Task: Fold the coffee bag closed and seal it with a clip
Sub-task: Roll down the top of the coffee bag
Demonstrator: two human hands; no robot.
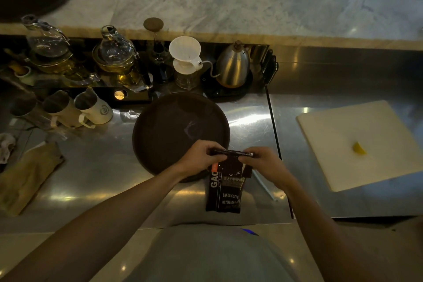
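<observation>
A black coffee bag (225, 192) with white lettering stands on the steel counter, close to my body. Its top edge is rolled over into a flat strip between my hands. My left hand (199, 155) pinches the left end of that folded strip. My right hand (261, 162) pinches the right end. A thin pale stick-like piece (266, 186), possibly a clip, lies on the counter just right of the bag, partly under my right wrist.
A round dark tray (174, 130) lies right behind the bag. A white cutting board (357, 144) with a lemon wedge (359, 148) is at the right. Kettle (232, 66), dripper (185, 55), glass teapots and metal pitchers (91, 107) line the back. A folded cloth (27, 176) lies at the left.
</observation>
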